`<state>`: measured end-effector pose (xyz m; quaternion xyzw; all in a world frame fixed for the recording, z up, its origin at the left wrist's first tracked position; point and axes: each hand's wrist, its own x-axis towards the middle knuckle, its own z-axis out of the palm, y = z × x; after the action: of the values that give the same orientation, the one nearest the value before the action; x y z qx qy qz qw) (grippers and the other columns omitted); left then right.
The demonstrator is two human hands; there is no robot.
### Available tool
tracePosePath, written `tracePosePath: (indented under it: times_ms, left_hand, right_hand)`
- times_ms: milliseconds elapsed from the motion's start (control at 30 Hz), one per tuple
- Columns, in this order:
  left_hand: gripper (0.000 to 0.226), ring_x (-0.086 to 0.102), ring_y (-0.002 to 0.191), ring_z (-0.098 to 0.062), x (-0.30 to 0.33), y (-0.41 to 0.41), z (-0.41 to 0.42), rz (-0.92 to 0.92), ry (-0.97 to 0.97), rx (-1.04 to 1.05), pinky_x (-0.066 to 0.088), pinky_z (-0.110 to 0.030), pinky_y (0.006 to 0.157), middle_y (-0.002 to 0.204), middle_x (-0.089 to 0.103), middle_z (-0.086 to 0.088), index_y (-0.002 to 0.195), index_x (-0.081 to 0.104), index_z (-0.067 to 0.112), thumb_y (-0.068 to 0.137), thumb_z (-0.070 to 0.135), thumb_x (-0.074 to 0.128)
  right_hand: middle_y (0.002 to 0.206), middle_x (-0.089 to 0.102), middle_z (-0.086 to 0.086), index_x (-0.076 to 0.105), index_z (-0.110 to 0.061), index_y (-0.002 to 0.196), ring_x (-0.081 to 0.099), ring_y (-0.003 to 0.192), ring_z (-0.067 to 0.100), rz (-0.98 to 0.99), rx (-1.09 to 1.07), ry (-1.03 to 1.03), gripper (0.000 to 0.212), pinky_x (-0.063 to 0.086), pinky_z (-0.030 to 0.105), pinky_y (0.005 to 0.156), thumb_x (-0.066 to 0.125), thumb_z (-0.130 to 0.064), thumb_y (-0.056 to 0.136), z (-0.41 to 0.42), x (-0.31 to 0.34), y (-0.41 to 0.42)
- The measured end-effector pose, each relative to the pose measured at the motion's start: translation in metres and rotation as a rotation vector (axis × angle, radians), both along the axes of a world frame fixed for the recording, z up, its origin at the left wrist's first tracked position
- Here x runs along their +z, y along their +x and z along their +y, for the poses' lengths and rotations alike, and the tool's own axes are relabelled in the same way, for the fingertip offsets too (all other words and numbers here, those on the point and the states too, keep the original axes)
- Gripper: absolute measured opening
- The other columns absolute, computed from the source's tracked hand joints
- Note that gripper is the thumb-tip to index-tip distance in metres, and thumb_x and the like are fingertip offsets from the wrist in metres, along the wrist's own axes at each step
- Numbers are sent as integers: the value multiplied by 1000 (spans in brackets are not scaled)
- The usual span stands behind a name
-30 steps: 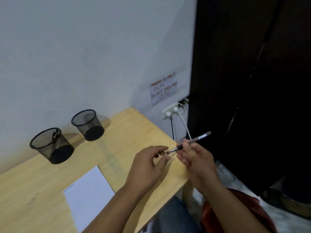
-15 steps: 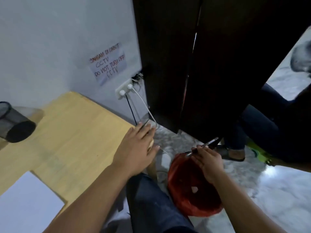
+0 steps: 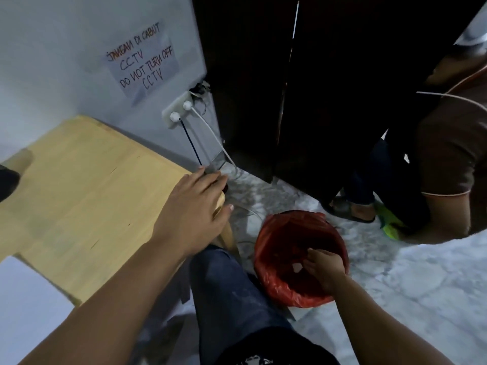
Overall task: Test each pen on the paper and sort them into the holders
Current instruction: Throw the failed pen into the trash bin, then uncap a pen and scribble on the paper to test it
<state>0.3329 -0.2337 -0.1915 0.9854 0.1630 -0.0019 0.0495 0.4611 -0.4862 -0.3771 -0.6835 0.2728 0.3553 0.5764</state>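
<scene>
My left hand (image 3: 196, 209) lies flat on the right corner of the wooden table (image 3: 87, 196), fingers straight and reaching over the edge. My right hand (image 3: 325, 270) is lowered into a bin lined with a red plastic bag (image 3: 274, 283) on the floor beside my knee, its fingers bent downward. No pen shows in it, and what its fingers hold is hidden. A white scrap lies inside the bin by my fingertips. The white paper (image 3: 23, 301) sits at the table's near left. Only a dark sliver of one black mesh holder (image 3: 6, 181) shows at the left edge.
Another person (image 3: 448, 164) crouches at the right, a sandalled foot (image 3: 353, 210) near the bin. A wall socket (image 3: 179, 111) with two cables hanging down is behind the table corner. A dark cabinet (image 3: 303, 88) stands beyond, on a marble floor (image 3: 421, 272).
The view swung right and down, away from the holders. My right hand carried the pen from the table down into the red bin, where the pen is no longer seen. My left hand settled on the table corner.
</scene>
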Motion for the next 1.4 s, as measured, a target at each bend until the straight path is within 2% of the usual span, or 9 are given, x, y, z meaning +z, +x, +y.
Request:
tracePosePath:
  times_ms: [133,300,467,600,800,933,1100,1233,1400]
  left_hand:
    - [67,12,151,-18,0,-1,0,-16,-22,2,17,-40,122,158,33,4,152,31,22,95,57,26]
    - [66,10,150,-11,6,-4,1,-94,-191,27,10,-36,123,158,32,6,152,31,20,95,55,35]
    - [55,7,148,-2,16,-14,-1,-213,-323,74,4,-20,118,157,30,14,150,35,23,100,43,47]
    - [53,14,149,-9,29,-40,7,-285,-283,98,5,-16,116,154,37,8,148,41,19,99,38,52]
    - [47,24,146,-9,45,-106,25,-408,-241,281,13,-11,112,145,50,9,143,48,21,99,35,54]
    - [41,30,143,-8,53,-166,33,-478,-235,467,18,-12,109,140,54,10,139,53,23,99,31,55]
    - [40,36,137,-7,58,-248,44,-504,-228,686,18,-3,97,141,53,10,139,53,26,99,30,54]
    - [39,43,131,-13,58,-315,51,-465,-191,840,29,-18,98,139,56,8,137,55,27,98,31,54]
    - [34,51,125,-15,56,-391,52,-446,-186,1024,38,-26,101,132,62,6,128,63,25,95,21,58]
  right_hand:
    - [91,69,16,51,3,134,70,92,36,-109,149,-28,41,56,49,89,58,-5,95,6,1,1]
    - [86,71,8,66,-16,108,69,62,11,-375,331,-57,15,52,21,46,59,-11,96,30,44,7]
    - [100,72,-6,68,-25,114,69,89,11,-703,483,-37,22,55,29,77,64,-27,92,67,90,21]
    - [105,70,-10,66,-33,111,65,99,4,-888,569,85,21,54,28,85,64,-23,93,107,134,19]
    - [96,69,-14,69,-25,109,63,88,-7,-1086,781,221,23,48,7,72,64,-11,91,169,195,-15]
    - [89,68,-14,68,-23,100,62,74,-11,-1130,909,335,20,46,6,66,64,-7,90,211,222,-61]
    - [98,72,-12,68,-27,103,65,92,2,-1122,1160,457,17,49,17,76,65,-15,92,248,233,-138]
    - [95,73,-14,72,-29,99,65,87,1,-1067,1353,528,17,50,18,75,65,-16,91,260,238,-207]
    - [90,70,-25,72,-34,96,61,87,-10,-1105,1639,546,18,45,5,68,65,-20,89,271,239,-282]
